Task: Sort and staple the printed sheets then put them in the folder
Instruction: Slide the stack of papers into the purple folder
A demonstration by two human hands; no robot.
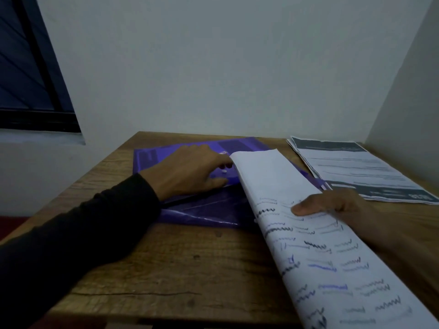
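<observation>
While the left hand [190, 170] is resting on the purple plastic folder [209, 210] at the table's middle, its fingers are reaching toward the folder's white snap button [224, 171]; whether they are pinching the flap, I cannot tell. Over at four o'clock, the right hand [332, 205] is gripping a sheaf of white sheets [308, 245] covered in blue and black scribbled lines, thumb pressing on top. That sheaf is angling from the near right corner up to twelve o'clock, its far end lying over the folder's right edge. What the folder is holding inside is unclear. At two o'clock, a second set of printed sheets [356, 169] with dark header bands is lying flat on the wooden table [178, 269], apart from both hands.
</observation>
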